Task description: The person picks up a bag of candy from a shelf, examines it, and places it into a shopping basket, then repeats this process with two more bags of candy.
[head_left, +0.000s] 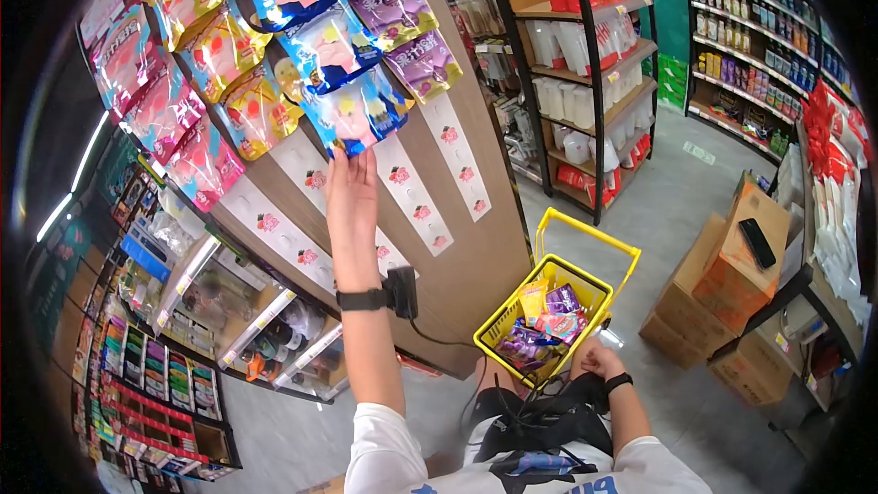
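Note:
My left hand [353,185] is raised to the display panel, its fingertips closed on the lower edge of a blue candy bag [355,114]. That bag still hangs at the front of its column, below other blue bags. Low at the right, my right hand [601,359] is curled closed beside the yellow shopping basket [483,337]; whatever its fingers hold, if anything, is hidden. Inside the basket lie several bags, among them a purple bag [562,299] and a yellow bag [532,302]. The basket's yellow handle [590,236] stands up on the far side.
Pink bags [206,165], yellow bags [259,112] and purple bags [423,64] hang beside the blue ones. A black-framed rack [594,82] stands behind the panel. Cardboard boxes [681,311], with a phone [757,243] on top, are at the right. Glass shelves [219,297] are at the left.

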Tool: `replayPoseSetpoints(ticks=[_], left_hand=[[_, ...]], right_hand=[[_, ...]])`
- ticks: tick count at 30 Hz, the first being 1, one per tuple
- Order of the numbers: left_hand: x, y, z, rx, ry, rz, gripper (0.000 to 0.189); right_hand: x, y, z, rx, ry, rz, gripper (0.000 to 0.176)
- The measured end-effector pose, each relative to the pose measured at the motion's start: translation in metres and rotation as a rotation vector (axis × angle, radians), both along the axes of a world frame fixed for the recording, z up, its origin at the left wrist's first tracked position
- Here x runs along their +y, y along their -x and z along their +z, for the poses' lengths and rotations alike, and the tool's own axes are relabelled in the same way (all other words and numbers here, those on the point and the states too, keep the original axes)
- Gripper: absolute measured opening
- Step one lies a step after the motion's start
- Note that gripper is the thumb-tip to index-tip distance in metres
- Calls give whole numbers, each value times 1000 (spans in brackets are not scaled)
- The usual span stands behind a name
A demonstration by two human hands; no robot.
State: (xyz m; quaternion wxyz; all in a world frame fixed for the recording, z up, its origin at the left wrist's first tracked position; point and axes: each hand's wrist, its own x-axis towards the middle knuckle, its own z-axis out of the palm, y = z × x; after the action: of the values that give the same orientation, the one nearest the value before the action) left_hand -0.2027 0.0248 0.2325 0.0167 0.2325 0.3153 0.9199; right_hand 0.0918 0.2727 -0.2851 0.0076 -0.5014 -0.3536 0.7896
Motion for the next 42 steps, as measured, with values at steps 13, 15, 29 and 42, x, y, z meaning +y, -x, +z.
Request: replayPoseSetpoints(ticks=[13, 15, 29, 42], left_hand=[[-22, -123, -154, -300, 553, -263, 23], [-32, -137, -180, -307, 655, -372, 28], [-74, -181, -202, -333, 850, -495, 25], [-70, -193, -194, -293, 825, -400, 26]], right_hand=[[-8, 22, 212, 538, -341, 170, 33], [-22, 22, 257, 665, -413, 214, 34], [-84, 2, 343, 765, -654, 362, 30], [-82, -1, 332, 804, -467, 244, 38]])
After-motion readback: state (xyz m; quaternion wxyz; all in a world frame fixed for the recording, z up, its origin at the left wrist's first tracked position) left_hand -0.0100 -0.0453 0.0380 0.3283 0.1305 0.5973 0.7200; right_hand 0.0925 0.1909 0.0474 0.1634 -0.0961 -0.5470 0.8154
